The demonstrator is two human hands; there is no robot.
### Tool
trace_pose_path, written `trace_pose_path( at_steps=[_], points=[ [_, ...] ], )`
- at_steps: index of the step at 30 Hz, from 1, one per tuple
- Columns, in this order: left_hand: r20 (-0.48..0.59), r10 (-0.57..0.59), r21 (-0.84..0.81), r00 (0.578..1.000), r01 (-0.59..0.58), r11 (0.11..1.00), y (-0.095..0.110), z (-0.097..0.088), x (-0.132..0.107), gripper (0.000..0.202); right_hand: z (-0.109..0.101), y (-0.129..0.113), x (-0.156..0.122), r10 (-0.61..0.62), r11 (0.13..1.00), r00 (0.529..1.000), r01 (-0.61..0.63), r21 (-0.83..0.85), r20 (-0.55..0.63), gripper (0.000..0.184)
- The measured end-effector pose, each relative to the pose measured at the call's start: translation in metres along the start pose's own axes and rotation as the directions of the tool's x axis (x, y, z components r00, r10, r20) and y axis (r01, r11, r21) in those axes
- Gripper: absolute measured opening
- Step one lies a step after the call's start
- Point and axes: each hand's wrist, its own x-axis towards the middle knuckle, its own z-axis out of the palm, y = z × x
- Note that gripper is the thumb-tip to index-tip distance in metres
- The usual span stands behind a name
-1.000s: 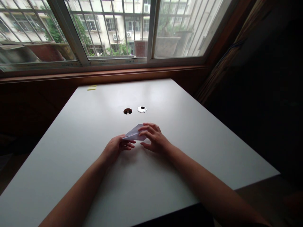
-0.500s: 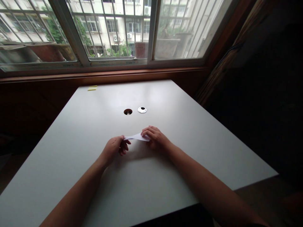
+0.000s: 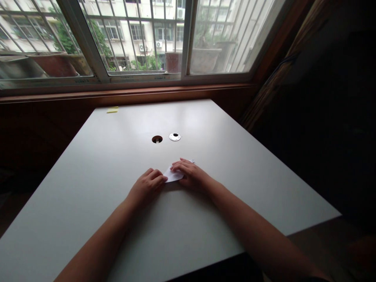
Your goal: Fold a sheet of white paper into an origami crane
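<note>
A small folded white paper [image 3: 172,176] lies flat on the white table [image 3: 117,156] near its middle. My right hand [image 3: 190,175] rests palm down on top of the paper, fingers stretched out and pointing left, covering most of it. A small corner of the paper shows past its far side. My left hand [image 3: 146,186] lies on the table just left of it, fingers flat, their tips touching the paper's left point.
A round cable hole [image 3: 157,139] and its loose silver cap [image 3: 174,136] sit beyond the hands. A yellow sticky note [image 3: 112,110] lies at the far left corner. A barred window [image 3: 132,39] runs behind the table. A dark curtain hangs at right.
The paper was held up off the table between both hands. It has come down and now lies flat, pressed under my right hand with my left fingertips at its tip.
</note>
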Motion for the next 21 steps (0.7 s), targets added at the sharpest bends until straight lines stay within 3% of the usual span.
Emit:
trace_pose_path(
  at_steps=[6,13,21],
  points=[
    [-0.014,-0.039,0.053,0.999,0.04,0.998,-0.0052,-0.0044,-0.0043,0.02,0.0011,0.0009,-0.0007,-0.079,0.997,0.995,0.08,0.012,-0.064,0.022],
    [-0.112,-0.095,0.082,0.989,0.105,0.991,0.0006,-0.0078,-0.003,0.019,-0.001,0.0051,-0.0036,-0.063,0.998,0.99,0.059,-0.036,-0.124,0.027],
    [-0.056,0.03,0.037,0.998,-0.028,0.999,-0.0043,-0.0011,-0.0012,0.021,-0.0021,0.0008,-0.0036,-0.039,0.999,0.999,0.038,-0.038,-0.01,0.02]
  ],
)
